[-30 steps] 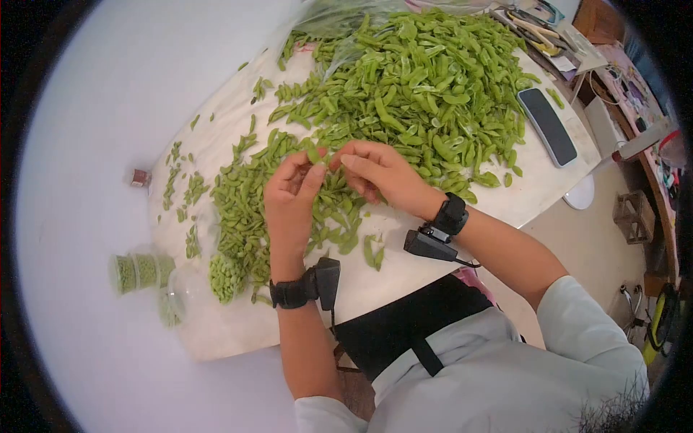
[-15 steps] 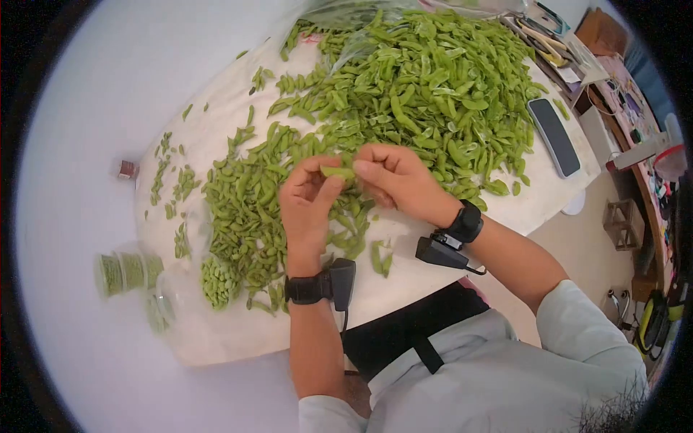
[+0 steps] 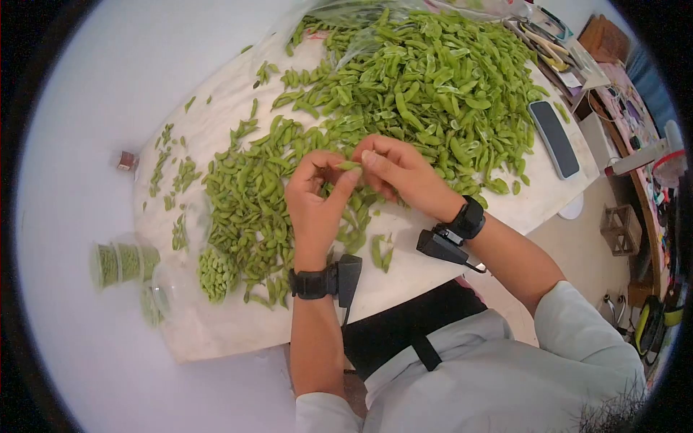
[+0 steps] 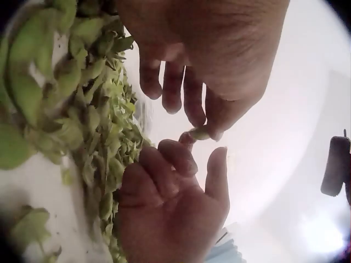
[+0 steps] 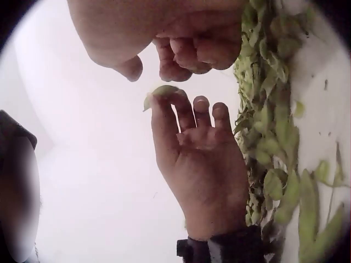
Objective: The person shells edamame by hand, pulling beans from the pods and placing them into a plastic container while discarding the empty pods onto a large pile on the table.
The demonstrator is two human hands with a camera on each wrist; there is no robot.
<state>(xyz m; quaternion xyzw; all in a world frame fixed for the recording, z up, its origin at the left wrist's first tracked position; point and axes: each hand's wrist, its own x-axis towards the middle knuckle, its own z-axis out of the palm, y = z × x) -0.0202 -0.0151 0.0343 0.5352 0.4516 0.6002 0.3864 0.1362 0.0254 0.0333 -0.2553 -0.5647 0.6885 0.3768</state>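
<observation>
Between thumb and forefinger my left hand (image 3: 314, 206) pinches a green bean pod (image 3: 349, 165). In the right wrist view the pod (image 5: 164, 91) sticks out past the left thumb tip. My right hand (image 3: 411, 177) is beside the pod, with thumb and fingers apart and loosely bent. Nothing shows between them in the right wrist view. Under and in front of both hands lie dull green pods (image 3: 253, 180), heaped on the pale-covered table (image 3: 346, 296). Behind the hands rises a larger pile of brighter pods (image 3: 433, 86), some split open.
Shelled beans (image 3: 216, 274) form a small heap at the left. Clear tubs of beans (image 3: 126, 263) stand beyond it, near a small reddish-brown object (image 3: 126, 161). A phone (image 3: 554, 139) lies at the right, below assorted tools (image 3: 541, 45). Clear plastic (image 3: 354, 47) covers the back.
The hands shift slightly right in the head view. The pod in the left hand shows more fully half a second ago; now less of it is visible.
</observation>
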